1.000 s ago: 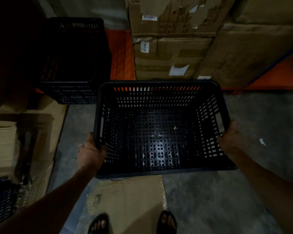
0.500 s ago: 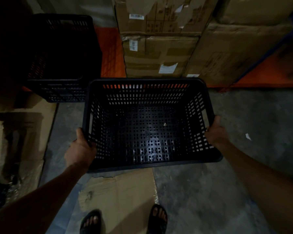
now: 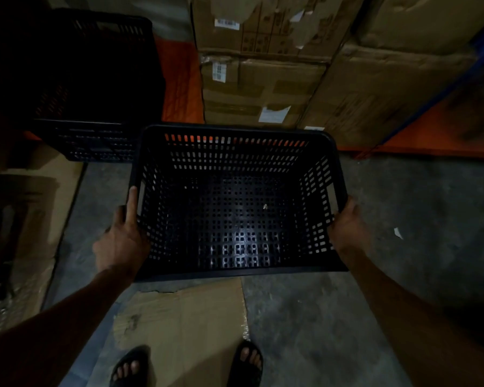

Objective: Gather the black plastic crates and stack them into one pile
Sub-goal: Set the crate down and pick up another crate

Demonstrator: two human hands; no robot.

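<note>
- A black perforated crate (image 3: 236, 202) is held up above the concrete floor (image 3: 403, 247), open side up; only a tiny pale speck is seen on its base.
- The crate's left side wall is gripped by the left hand (image 3: 122, 241), near the corner closest to the person; one finger is laid straight along the outside of the rim, and the other fingers are hidden behind the wall.
- The crate's right side wall is gripped by the right hand (image 3: 347, 227), beside the handle slot; its fingertips are hidden by the wall.
- A second black crate (image 3: 92, 79) is seen beyond the held crate's far left corner, in deep shadow; it is set on an orange shelf (image 3: 179, 85) low to the floor.
- Whether the two crates touch cannot be told, since the held crate's corner overlaps the second crate in this view.
- Stacked cardboard boxes (image 3: 263, 88) with paper labels are seen directly beyond the held crate's far wall.
- Orange is visible through the top row of slots in that far wall.
- A flattened sheet of cardboard (image 3: 179, 325) is spread on the floor below the held crate's near edge.
- Two feet in dark sandals (image 3: 245, 364) are placed at the near end of that sheet.
- More flattened cardboard (image 3: 37, 208) is laid on the floor to the left of the held crate.
- A small white scrap (image 3: 398, 233) is seen on the floor to the right of the held crate.
</note>
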